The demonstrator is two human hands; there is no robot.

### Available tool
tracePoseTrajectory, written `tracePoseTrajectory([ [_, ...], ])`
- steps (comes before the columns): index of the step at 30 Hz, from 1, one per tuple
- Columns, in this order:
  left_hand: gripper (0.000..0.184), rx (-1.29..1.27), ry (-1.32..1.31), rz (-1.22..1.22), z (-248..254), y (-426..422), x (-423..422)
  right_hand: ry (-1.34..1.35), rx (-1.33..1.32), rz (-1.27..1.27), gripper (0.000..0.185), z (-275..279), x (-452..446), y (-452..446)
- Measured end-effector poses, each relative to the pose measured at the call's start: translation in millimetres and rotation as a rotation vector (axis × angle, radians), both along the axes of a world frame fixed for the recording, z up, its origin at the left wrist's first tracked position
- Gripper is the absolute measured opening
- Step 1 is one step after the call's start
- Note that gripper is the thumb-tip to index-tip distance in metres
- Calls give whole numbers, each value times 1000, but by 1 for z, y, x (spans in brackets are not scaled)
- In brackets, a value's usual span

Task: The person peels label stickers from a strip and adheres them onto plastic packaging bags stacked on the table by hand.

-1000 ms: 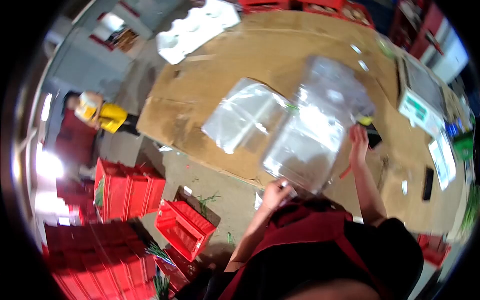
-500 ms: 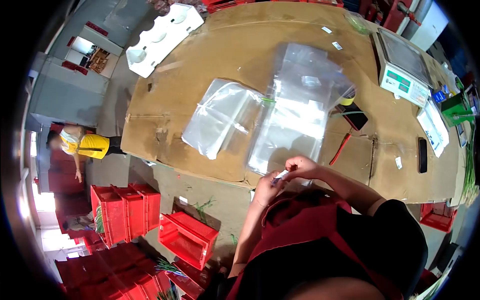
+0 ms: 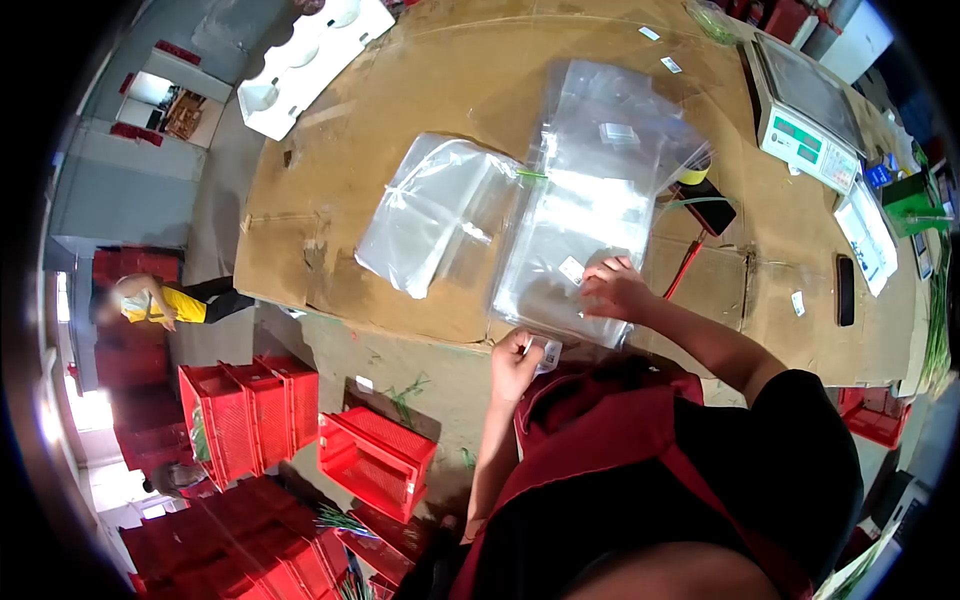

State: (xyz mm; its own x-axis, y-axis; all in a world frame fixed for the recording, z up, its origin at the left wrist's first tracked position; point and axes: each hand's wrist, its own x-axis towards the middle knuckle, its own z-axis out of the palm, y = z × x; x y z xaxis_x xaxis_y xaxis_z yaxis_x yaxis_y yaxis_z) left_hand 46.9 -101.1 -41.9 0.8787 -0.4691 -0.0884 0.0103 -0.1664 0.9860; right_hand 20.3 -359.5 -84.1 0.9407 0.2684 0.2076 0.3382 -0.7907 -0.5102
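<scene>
A stack of clear plastic bags (image 3: 575, 225) lies on the cardboard-covered table, with a small white label (image 3: 571, 270) on its near part. My right hand (image 3: 615, 290) is over the bags, fingers bent but apart, fingertips beside that label. At the table's near edge my left hand (image 3: 512, 368) is closed on a strip of printed labels (image 3: 546, 354), which sticks out to the right of the fingers. Another label (image 3: 618, 132) shows on the far part of the bags. To the left lies a second pile of clear bags (image 3: 425, 215).
A scale (image 3: 810, 140) stands at the right back, near a black phone-like object (image 3: 846, 290). Yellow tape (image 3: 694, 170) and a dark phone (image 3: 710, 207) lie beside the bags. White foam (image 3: 315, 65) sits far left. Red crates (image 3: 375, 462) and a person in yellow (image 3: 170, 303) are beyond the table.
My hands were together at the table edge around the labels. They have parted: my right hand moved forward over the bags, while my left kept the strip and shifted slightly left.
</scene>
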Motion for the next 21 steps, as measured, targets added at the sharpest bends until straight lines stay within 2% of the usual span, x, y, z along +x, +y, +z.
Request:
tracePoseTrajectory([
  [1, 10, 23, 112, -43, -2, 0, -2, -2, -4, -44, 24, -9, -2, 0],
  [2, 11, 85, 168, -69, 18, -11, -3, 4, -7, -35, 24, -7, 0, -1],
  [4, 16, 135, 133, -72, 22, -19, -3, 70, -29, -103, 13, -2, 6, 0],
  [6, 20, 163, 29, -49, 14, -19, -1, 471, 875, -209, 4, 8, 15, -15],
  [7, 20, 163, 25, -51, 9, -16, 1, 33, 709, -462, 5, 23, 22, -25],
  [8, 16, 131, 61, -1, 8, -14, 3, -184, 905, -683, 5, 24, 35, -44],
  [10, 5, -16, 152, 32, 15, -14, 1, -478, 995, -975, 14, 42, 39, -92],
  [11, 5, -15, 154, 24, 14, -15, -1, -481, 993, -983, 14, 59, 34, -90],
  [13, 13, 7, 134, -83, 9, -19, -5, -576, 574, -727, 21, 89, 21, -67],
  [15, 16, 45, 108, -169, 3, -27, -5, -221, 627, -302, 15, 105, 12, -13],
  [17, 16, 56, 8, -237, -8, -38, -5, 376, 533, 194, 17, 57, 11, 9],
  [19, 13, 122, -62, -241, 14, -42, -1, 795, 789, 142, 20, 46, 9, 18],
  [21, 12, 440, 99, -181, 34, -39, 3, 717, 958, 189, 19, 29, 17, 15],
])
